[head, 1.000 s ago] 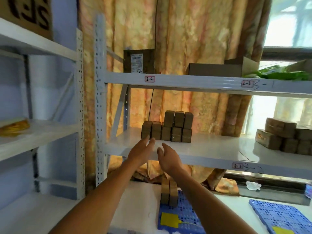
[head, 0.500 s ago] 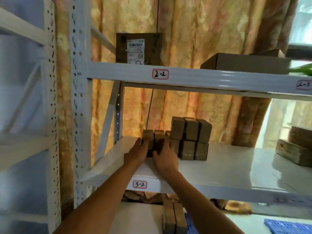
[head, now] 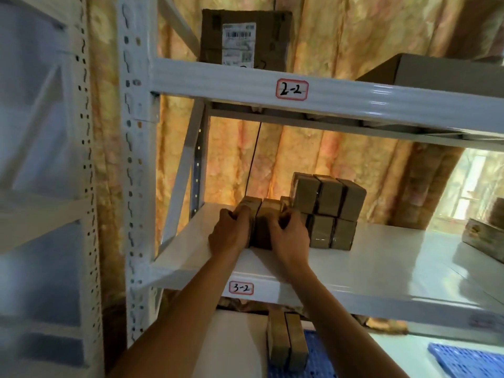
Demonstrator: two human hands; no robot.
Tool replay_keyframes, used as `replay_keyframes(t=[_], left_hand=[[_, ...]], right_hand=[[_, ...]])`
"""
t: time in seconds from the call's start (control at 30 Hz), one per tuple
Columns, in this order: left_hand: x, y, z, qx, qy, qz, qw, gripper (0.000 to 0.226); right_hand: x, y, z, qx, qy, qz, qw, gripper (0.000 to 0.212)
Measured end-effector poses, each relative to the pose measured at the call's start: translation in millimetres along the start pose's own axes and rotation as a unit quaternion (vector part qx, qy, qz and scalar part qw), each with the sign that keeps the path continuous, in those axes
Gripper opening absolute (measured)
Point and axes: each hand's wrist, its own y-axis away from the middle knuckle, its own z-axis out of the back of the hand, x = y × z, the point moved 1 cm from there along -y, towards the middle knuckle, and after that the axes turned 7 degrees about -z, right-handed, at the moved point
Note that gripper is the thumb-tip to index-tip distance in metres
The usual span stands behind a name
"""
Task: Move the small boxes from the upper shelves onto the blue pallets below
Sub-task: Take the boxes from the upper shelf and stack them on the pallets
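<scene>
Dim interior, backlit. Daylight glows through the orange curtain [head: 313, 159] and blows out at the window [head: 474, 186], far right. Glare streaks the white shelf beam [head: 381, 102]. Left upright [head: 84, 159] is blurred and smeared. Wide-angle bending at edges.

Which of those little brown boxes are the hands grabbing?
The low pair at the stack's left end; left hand and right hand clasp it.

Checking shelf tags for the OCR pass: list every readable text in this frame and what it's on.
"2-2": red-bordered tag on the upper shelf beam.
"3-2": red-bordered tag on the lower shelf beam.
Shipping label on the cardboard box up top: barcode and print too blurred to read.
</scene>
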Motion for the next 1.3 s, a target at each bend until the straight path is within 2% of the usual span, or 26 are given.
replay_keyframes(t=[0.07, 0.17, 0.3, 0.37, 0.43, 0.57, 0.7, 0.83, 0.97, 1.07, 1.17, 1.3], left_hand=[[-1, 4, 3, -0.008, 0.018, 0.004, 1.000, 0.071], [-6, 10, 8, -0.016, 0.035, 0.006, 0.999, 0.064], [-13, 24, 20, -0.009, 0.088, -0.004, 0.996, 0.067], [-16, 37, 26, -0.018, 0.138, -0.019, 0.990, 0.056], [-18, 59, 35, -0.048, 0.180, -0.034, 0.982, 0.038], [-24, 127, 38, -0.089, 0.219, -0.095, 0.967, 0.026], [-29, 192, 29, -0.121, 0.228, -0.151, 0.954, 0.030], [-31, 272, 14, -0.159, 0.231, -0.178, 0.943, 0.034], [0, 349, -23, -0.120, 0.221, -0.130, 0.959, 0.035], [29, 398, -58, -0.075, 0.197, -0.075, 0.975, 0.031], [52, 425, -87, -0.047, 0.174, -0.023, 0.983, 0.028], [80, 430, -137, -0.006, 0.153, 0.009, 0.988, 0.033]], right_hand=[[-5, -1, -1, 0.003, -0.050, -0.025, 0.998, 0.036], [-9, 1, -2, 0.050, -0.097, -0.051, 0.993, 0.055], [1, 12, 7, 0.146, -0.205, -0.080, 0.964, 0.035], [7, 23, 17, 0.173, -0.251, -0.065, 0.950, 0.032], [12, 41, 26, 0.181, -0.280, -0.053, 0.941, 0.037], [18, 91, 51, 0.181, -0.329, -0.030, 0.926, 0.048], [14, 134, 90, 0.141, -0.310, 0.013, 0.940, 0.048], [-4, 188, 148, 0.143, -0.307, 0.031, 0.940, 0.049], [-50, 247, 193, 0.165, -0.312, -0.030, 0.935, 0.055], [-102, 284, 214, 0.135, -0.279, -0.104, 0.945, 0.056], [-154, 306, 223, 0.120, -0.230, -0.172, 0.950, 0.055], [-208, 303, 233, 0.140, -0.225, -0.248, 0.932, 0.060]])
